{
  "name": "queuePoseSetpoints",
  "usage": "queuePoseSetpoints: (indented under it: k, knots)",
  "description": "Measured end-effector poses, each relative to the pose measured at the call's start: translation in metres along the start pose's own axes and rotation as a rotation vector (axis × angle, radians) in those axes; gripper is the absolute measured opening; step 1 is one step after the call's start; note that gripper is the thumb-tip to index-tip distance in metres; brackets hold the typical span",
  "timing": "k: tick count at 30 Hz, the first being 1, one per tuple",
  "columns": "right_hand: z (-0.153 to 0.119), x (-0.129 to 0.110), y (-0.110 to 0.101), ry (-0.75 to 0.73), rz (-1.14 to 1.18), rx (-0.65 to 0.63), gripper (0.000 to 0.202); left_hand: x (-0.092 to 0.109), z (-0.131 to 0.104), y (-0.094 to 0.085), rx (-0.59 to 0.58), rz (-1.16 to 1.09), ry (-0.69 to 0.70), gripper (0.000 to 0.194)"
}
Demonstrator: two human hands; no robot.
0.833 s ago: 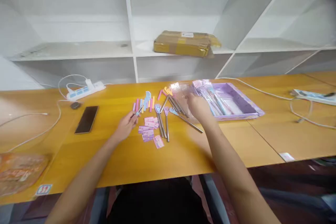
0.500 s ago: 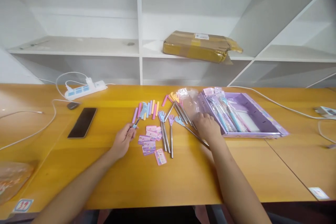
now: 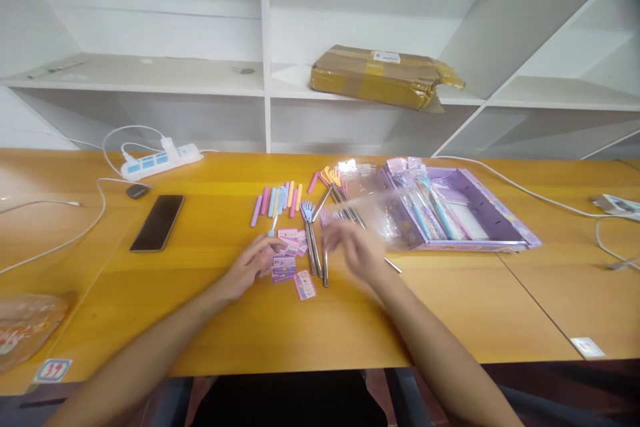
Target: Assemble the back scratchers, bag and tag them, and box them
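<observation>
My left hand [image 3: 256,259] is over the left edge of the small pink and purple cards [image 3: 284,268], fingers stretched out. Just beyond its fingertips lies a blue hand-shaped back scratcher [image 3: 281,199] with a short metal rod and a light blue end. My right hand [image 3: 354,248], smeared by motion, is above the metal-rod back scratchers [image 3: 311,240], trailing a clear plastic bag [image 3: 373,200] from its bent fingers. Several coloured tubes [image 3: 265,200] lie in a row behind the cards. More scratchers with yellow and pink heads [image 3: 333,177] are bunched behind the right hand.
A purple display box [image 3: 500,213] holding bagged scratchers stands at right, with loose clear bags [image 3: 393,223] against it. A phone [image 3: 157,223] and a power strip [image 3: 163,160] with cables lie at left. A taped carton [image 3: 375,77] rests on the shelf.
My left hand has let go of the blue scratcher and moved over the cards. The right hand has swung left from the box side, drawing a clear bag with it.
</observation>
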State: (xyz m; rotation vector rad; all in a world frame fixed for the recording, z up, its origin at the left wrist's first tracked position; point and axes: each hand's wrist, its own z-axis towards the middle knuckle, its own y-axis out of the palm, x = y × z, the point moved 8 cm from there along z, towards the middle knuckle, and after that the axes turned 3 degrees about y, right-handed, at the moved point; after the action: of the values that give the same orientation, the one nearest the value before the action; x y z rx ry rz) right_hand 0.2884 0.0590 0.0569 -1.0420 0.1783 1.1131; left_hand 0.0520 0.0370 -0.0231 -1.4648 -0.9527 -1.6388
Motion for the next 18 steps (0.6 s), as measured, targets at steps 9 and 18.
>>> queuePoseSetpoints:
  k: [9,18]
  knots:
    - [-0.033,-0.083,0.073,-0.506,-0.322,-0.074,0.044,0.006,-0.012,0.038,-0.034,-0.249,0.007,0.063]
    - [-0.03,-0.092,0.082,-0.596,-0.293,-0.243,0.023,-0.009,-0.015,0.033,0.119,-0.378,-0.18,0.057]
